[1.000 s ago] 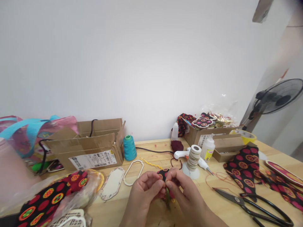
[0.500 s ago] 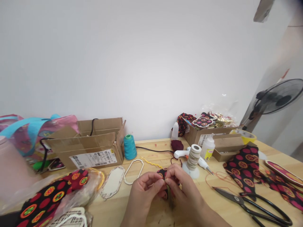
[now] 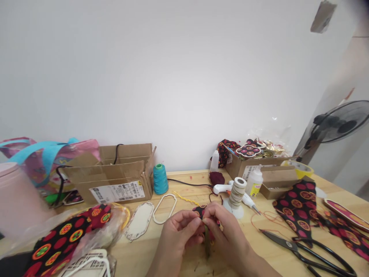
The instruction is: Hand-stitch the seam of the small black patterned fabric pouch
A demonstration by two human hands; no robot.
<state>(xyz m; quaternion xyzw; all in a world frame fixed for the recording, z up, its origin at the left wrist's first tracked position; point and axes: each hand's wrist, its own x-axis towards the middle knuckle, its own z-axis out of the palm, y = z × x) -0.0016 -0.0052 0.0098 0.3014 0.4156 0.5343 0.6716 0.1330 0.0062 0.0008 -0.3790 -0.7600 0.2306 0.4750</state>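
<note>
My left hand (image 3: 180, 236) and my right hand (image 3: 223, 234) meet at the fingertips just above the table, each with thumb and finger pinched together. From between them, close to my right fingertips, hangs a narrow olive-green strip (image 3: 207, 243). Just what my left fingertips grip is hidden. Behind my fingers shows part of a black patterned fabric piece (image 3: 199, 210), mostly covered by the hands. A length of yellow cord (image 3: 186, 199) lies beyond them.
Black-handled scissors (image 3: 305, 250) lie at right, near patterned cloth (image 3: 298, 206). A ribbon spool (image 3: 238, 192), glue gun (image 3: 250, 202) and glue bottle (image 3: 254, 182) stand behind my right hand. Leftward are pale frames (image 3: 140, 221), a teal thread cone (image 3: 160, 180) and a cardboard box (image 3: 115, 186).
The view has shifted slightly, so the table things appear a little further right. My hands keep their pinch, and the olive-green strip shows more clearly below them.
</note>
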